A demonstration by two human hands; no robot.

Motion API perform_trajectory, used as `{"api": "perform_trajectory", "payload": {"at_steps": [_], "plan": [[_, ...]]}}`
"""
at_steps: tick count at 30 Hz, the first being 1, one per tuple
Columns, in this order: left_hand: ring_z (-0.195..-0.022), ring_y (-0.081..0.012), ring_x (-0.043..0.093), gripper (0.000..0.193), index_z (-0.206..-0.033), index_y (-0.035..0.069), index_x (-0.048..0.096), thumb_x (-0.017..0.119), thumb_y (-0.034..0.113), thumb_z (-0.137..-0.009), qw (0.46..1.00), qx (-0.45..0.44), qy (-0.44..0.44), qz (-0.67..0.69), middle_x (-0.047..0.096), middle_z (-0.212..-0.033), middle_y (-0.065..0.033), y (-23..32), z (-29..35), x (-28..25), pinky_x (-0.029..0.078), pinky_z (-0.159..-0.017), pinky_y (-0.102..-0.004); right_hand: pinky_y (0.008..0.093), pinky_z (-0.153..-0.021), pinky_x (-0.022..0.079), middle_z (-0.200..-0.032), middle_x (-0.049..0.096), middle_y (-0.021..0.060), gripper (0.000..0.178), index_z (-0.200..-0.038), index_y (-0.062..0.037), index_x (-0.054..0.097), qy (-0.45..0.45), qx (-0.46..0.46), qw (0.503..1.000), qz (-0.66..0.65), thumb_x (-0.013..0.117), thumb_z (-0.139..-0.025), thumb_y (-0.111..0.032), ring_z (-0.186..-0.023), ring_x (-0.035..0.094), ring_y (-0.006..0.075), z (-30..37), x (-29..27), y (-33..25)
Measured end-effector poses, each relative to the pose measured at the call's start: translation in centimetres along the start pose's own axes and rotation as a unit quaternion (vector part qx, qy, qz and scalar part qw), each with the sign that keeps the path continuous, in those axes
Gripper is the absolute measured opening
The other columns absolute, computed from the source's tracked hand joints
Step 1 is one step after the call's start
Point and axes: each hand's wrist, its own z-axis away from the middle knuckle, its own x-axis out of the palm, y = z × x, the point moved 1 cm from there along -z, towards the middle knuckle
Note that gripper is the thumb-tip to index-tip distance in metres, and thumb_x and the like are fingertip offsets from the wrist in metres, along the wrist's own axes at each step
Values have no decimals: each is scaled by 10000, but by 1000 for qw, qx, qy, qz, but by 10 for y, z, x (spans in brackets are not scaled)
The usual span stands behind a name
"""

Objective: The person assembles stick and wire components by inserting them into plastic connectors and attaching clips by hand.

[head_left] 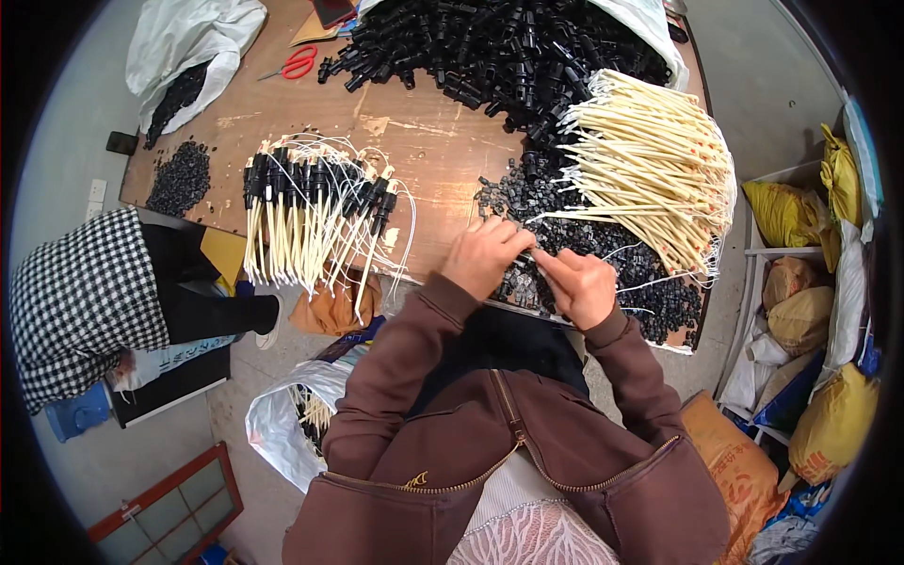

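My left hand (485, 254) and my right hand (579, 287) meet at the table's front edge, fingers pinched. Whatever sits between the fingertips is too small to make out. Small black plastic pieces (650, 268) lie in a heap under and around both hands. To the right of my hands rests a big bundle of cream-sleeved wires (650, 169), with thin white ends trailing near my right hand. On the left, another batch of cream-sleeved wires (301, 226) carries black plastic holders (306, 179) at the far ends.
A large pile of black plastic holders (490, 47) covers the back of the wooden table (443, 141). Red scissors (299, 62) and a white sack (193, 56) lie at the back left. A person in a checked top (85, 292) bends at the left. Sacks (796, 217) fill the right-hand shelf.
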Motion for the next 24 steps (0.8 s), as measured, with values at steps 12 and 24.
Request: {"api": "perform_trajectory", "payload": {"at_steps": [12, 24], "plan": [[-687, -165, 602, 313, -1136, 191, 612, 636, 212, -825, 985, 91, -33, -145, 620, -782, -8, 44, 0, -4, 453, -605, -332, 273, -538, 449, -836, 656, 114, 71, -774, -22, 600, 46, 122, 938, -321, 596, -831, -65, -597, 577, 153, 2, -8, 26], [-701, -46, 545, 195, -974, -34, 664, 644, -32, -781, 855, -310, 112, 401, 628, -818, 4, 5, 13, -6, 462, -609, -202, 334, -489, 441, -679, 573, 77, 226, -944, -78, 599, 19, 45, 987, -152, 731, -767, -129, -550, 576, 255, -6, 21, -22]]}}
